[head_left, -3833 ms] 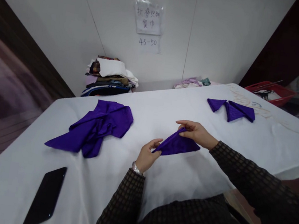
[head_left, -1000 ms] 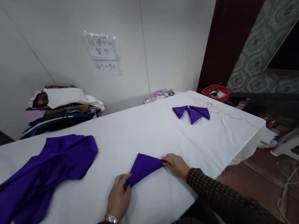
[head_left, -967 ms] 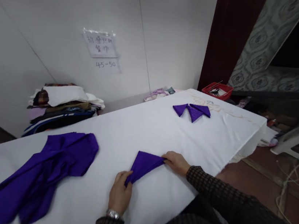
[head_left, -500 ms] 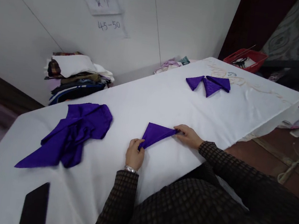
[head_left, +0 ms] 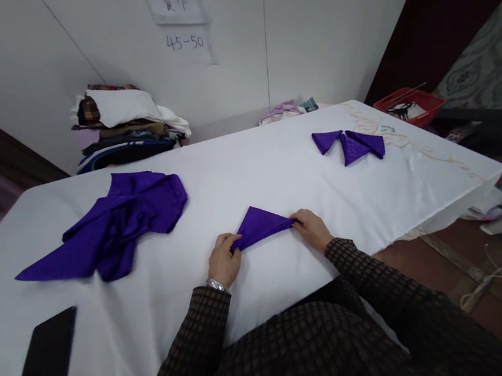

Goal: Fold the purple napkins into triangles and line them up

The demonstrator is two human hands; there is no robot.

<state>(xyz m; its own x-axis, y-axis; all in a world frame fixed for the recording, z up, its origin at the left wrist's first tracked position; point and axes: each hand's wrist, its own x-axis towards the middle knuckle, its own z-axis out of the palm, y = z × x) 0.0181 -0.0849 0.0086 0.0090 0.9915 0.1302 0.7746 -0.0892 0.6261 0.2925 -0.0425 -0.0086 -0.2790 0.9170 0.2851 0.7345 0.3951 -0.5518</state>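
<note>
A purple cloth napkin (head_left: 260,227), folded into a triangle, lies on the white tablecloth (head_left: 253,170) in front of me. My left hand (head_left: 225,258) pinches its near left corner between thumb and fingers. At the right corner, my right hand (head_left: 311,228) grips the layered tip, its fingers closed. To the left lies a crumpled heap of purple napkins (head_left: 121,226), with one pointed end toward me. Farther off on the right, several folded purple napkins (head_left: 352,147) rest close together, their points spread.
A dark flat phone-like object (head_left: 50,343) lies at the near left. Stacked clothes (head_left: 132,126) stand beyond the table's far edge by the wall. More fabric (head_left: 284,111) and a red basket (head_left: 410,106) sit behind. Cables (head_left: 488,281) trail over the floor at right.
Both hands keep hold of the same napkin corners. My right hand has shifted very slightly left, and the camera view has moved a little.
</note>
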